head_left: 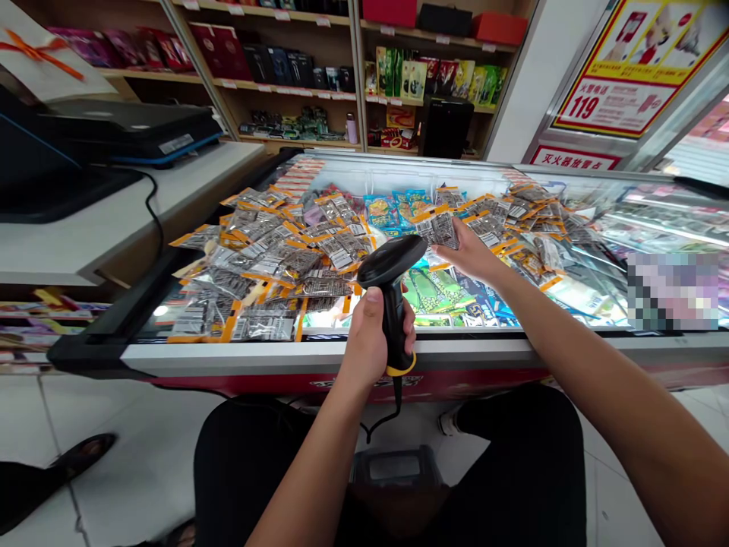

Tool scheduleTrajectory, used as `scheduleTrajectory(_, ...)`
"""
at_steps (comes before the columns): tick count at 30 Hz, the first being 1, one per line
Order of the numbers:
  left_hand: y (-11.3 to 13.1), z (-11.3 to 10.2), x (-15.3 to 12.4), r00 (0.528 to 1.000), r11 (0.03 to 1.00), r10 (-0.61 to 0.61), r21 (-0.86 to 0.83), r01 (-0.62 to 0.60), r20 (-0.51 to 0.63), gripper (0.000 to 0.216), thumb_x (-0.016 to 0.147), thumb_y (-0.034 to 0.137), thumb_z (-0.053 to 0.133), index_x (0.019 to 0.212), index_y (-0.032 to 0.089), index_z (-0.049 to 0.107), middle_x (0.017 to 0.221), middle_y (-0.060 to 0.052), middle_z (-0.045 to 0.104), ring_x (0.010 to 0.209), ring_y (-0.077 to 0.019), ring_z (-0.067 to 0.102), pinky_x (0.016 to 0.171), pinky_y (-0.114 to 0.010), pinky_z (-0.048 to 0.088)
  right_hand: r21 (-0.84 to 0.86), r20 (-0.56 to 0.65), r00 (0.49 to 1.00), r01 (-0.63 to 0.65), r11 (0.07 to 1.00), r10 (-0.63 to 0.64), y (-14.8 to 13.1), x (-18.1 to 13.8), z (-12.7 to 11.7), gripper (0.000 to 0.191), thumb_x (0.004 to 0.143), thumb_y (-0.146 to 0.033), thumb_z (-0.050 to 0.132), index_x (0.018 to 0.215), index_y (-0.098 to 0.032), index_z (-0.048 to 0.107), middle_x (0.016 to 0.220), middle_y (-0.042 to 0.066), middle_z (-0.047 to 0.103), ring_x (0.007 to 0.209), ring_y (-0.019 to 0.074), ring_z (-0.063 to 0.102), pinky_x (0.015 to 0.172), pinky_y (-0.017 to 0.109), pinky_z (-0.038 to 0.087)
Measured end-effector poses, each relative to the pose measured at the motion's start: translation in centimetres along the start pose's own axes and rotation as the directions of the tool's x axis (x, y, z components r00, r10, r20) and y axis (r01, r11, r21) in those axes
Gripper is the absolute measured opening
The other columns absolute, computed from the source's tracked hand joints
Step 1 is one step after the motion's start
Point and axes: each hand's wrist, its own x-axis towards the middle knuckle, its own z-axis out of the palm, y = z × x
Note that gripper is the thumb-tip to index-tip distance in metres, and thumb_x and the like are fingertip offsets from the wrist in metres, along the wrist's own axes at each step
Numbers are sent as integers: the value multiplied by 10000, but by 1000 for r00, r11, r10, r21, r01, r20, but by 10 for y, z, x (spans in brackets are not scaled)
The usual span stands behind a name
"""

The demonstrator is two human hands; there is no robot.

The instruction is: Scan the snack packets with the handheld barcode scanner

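The left hand (370,334) is gripping a black plastic pistol-shaped scanner (392,266) while the right hand (474,254) is pinching a flat, orange-edged plastic packet (441,229) over a white-rimmed, glass-topped freezer (273,355), apparently presenting it for scanning, the next move likely calling for steady aim.

I face stocked wooden shelves (259,14); a white counter (114,220) stands to my left, a poster (638,83) hangs right, pale floor tiles (142,448) spread below.
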Motion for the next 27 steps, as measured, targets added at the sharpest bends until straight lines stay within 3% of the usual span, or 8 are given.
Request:
scheduleTrajectory(5,1,-1,0,999,999,-36,17,36,-5,591,970,733,410,1093,178,571,668,29,525,422,-92,484,425,-223,405,-153,-220,974,23,988,-56,25,12,-17,663,904,-477,644,1472,-205,435,1355,164,622,1255,369,599,1046,561,489)
scheduleTrajectory(8,2,-1,0,998,998,-59,31,59,8,570,981,719,402,1094,183,561,687,27,529,431,-92,497,425,-221,401,-414,-376,926,-127,901,-42,43,16,-35,691,871,-468,666,1456,-167,456,1283,205,638,1246,433,564,1028,642,449)
scheduleTrajectory(11,1,-2,-1,998,997,-63,56,62,25,551,983,714,404,1085,191,546,691,26,537,434,-92,502,421,-217,391,-563,-477,875,-233,793,-81,43,17,-43,679,862,-524,668,1413,-157,514,1384,241,567,1344,498,438,1060,721,357)
scheduleTrajectory(13,-1,-2,-3,998,997,-42,73,39,51,537,985,705,412,1088,194,541,691,23,543,439,-94,501,424,-219,395,-547,-413,900,-121,829,-141,29,16,-36,603,912,-540,609,1392,-183,539,1395,210,574,1346,445,461,1090,671,366)
scheduleTrajectory(16,-4,-5,-7,995,997,18,76,-25,93,532,980,696,432,1113,193,543,698,20,544,453,-100,504,428,-226,407,-305,-94,969,190,933,-228,-2,17,-7,464,982,-552,519,1293,-220,613,1238,130,690,1161,312,626,1022,511,491)
scheduleTrajectory(19,-6,-10,-9,988,997,70,19,-73,137,589,960,731,414,1144,188,551,692,22,527,447,-101,485,421,-233,398,-125,121,930,360,924,-346,-28,24,31,368,989,-520,533,1164,-235,687,1196,99,722,1119,287,657,991,464,511)
scheduleTrajectory(22,-8,-13,-9,979,991,125,-67,-116,164,611,959,740,375,1161,191,549,691,25,513,441,-100,470,416,-234,392,-137,186,858,506,852,-479,-44,38,59,357,955,-407,610,1260,-238,687,1356,117,665,1307,341,566,1113,519,413)
scheduleTrajectory(27,-8,-10,-8,984,992,127,-32,-124,122,590,960,731,388,1134,189,543,684,26,522,440,-102,486,415,-231,407,-125,356,831,496,859,-428,-64,65,73,616,924,-424,679,1499,-260,534,1590,92,491,1449,333,441,1213,533,282)
